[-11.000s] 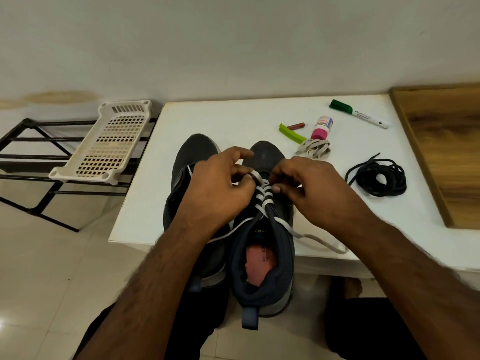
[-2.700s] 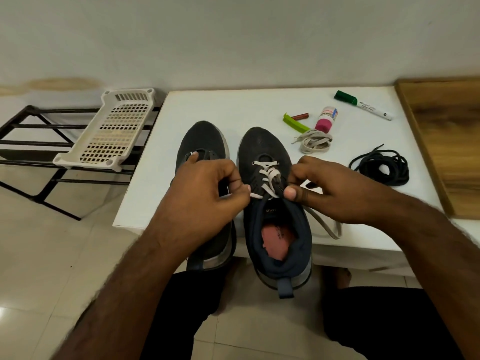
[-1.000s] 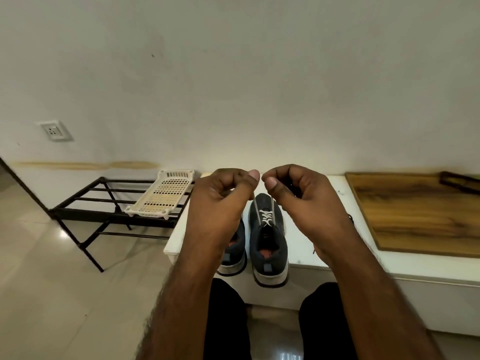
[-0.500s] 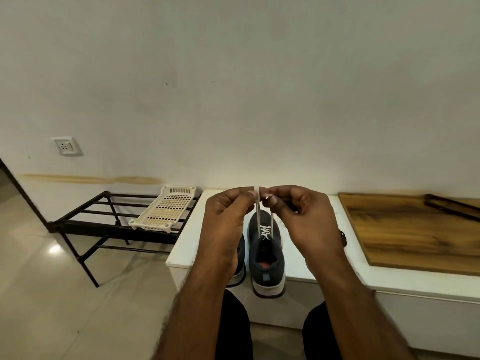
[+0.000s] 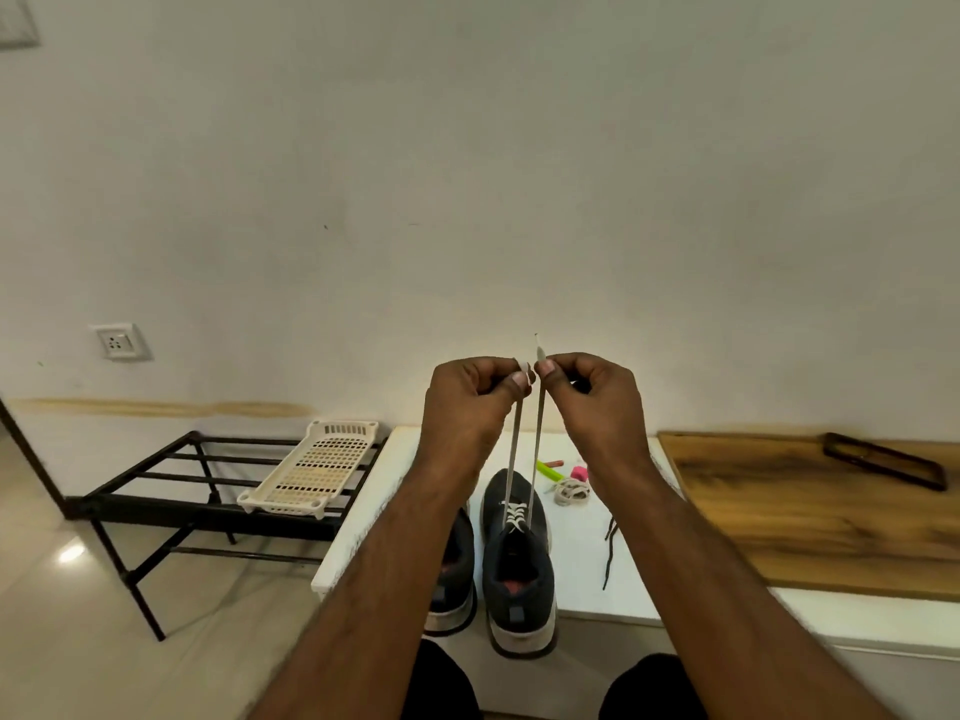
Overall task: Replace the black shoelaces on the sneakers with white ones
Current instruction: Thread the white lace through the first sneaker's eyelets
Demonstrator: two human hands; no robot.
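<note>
Two dark sneakers stand side by side at the front edge of the white table (image 5: 587,579). The right sneaker (image 5: 517,574) has a white lace (image 5: 535,459) threaded through its lower eyelets. Both ends of that lace run straight up from the shoe, taut and nearly parallel. My left hand (image 5: 470,402) pinches one end and my right hand (image 5: 587,397) pinches the other, high above the shoe. My left forearm hides most of the left sneaker (image 5: 454,579). A bundled white lace (image 5: 571,492) lies behind the shoes. A black lace (image 5: 609,553) trails on the table to the right.
A green object (image 5: 550,470), a small brown stick and a pink bottle (image 5: 577,471) lie near the bundled lace. A wooden board (image 5: 810,511) with a dark frame (image 5: 883,459) fills the right. A black metal rack (image 5: 171,485) carrying a cream perforated tray (image 5: 311,472) stands left.
My hands have risen from the eyelets, drawing both white lace ends up until taut. The view has tilted up and pulled back from the shoes.
</note>
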